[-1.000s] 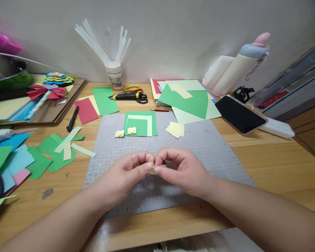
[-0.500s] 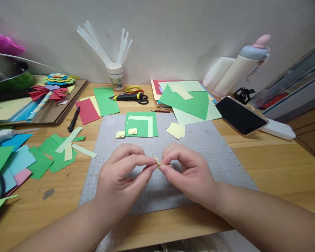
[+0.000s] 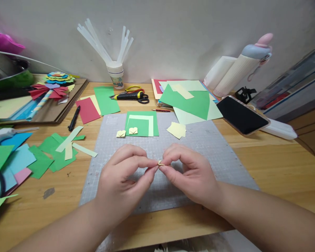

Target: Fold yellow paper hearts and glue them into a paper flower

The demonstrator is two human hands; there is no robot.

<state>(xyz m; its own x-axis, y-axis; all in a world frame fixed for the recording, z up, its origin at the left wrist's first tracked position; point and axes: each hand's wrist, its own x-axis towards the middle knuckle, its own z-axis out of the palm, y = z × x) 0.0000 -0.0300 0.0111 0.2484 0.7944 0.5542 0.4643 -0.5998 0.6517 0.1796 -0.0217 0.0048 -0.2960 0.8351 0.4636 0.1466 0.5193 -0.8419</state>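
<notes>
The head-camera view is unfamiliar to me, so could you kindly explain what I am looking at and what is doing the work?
There is no machine here, only a person's bare left hand and right hand. The pictures all come from one camera worn on the head, looking forward and down. The fingers of both hands pinch a small pale-yellow folded paper, mostly hidden. Beneath them, a gray gridded mat lies on a wooden table. On the mat are green sheets, loose pale-yellow pieces and two paper hearts, one resting on the green.
</notes>
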